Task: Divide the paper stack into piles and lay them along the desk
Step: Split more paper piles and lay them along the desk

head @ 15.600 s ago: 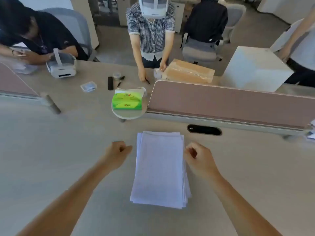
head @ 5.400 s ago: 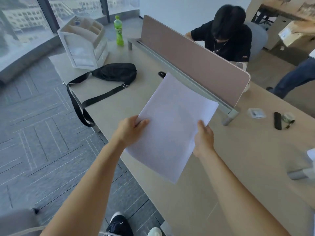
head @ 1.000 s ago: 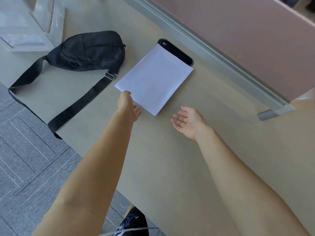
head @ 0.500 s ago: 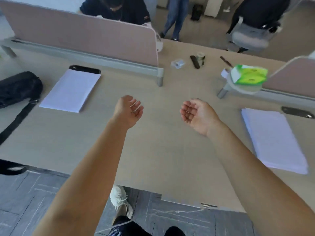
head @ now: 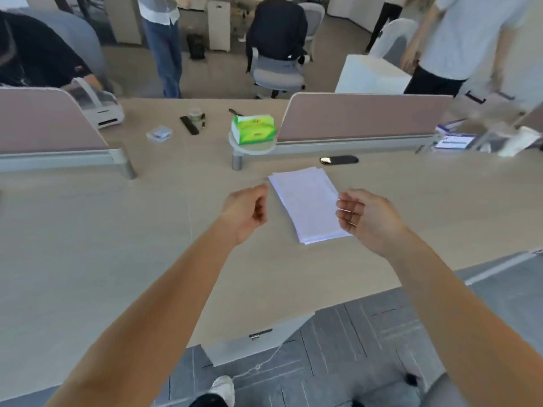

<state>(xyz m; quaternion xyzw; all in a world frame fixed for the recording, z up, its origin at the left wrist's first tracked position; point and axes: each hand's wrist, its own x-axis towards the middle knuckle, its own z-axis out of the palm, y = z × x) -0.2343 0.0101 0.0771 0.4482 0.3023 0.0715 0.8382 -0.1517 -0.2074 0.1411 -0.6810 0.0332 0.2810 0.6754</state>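
A stack of white paper [head: 307, 202] lies flat on the beige desk [head: 117, 245], just in front of a pink divider. My left hand [head: 245, 212] hovers at the stack's left edge, fingers loosely curled, holding nothing. My right hand [head: 367, 218] hovers at the stack's right edge, palm turned inward and fingers relaxed, also holding nothing; it covers part of that edge. Neither hand plainly touches the paper. The pile laid down earlier at the left end of the desk is out of view.
A green tissue pack [head: 253, 129] sits on a small round shelf beyond the stack. A black cable slot [head: 339, 160] lies behind the paper. Pink dividers [head: 361, 117] line the desk's back. Small items, a white headset [head: 98, 105], chairs and several people are beyond.
I have turned right from the pile laid beside the black bag. The remaining stack, at the right half a second ago, now lies between my two hands, which have come up to its edges.
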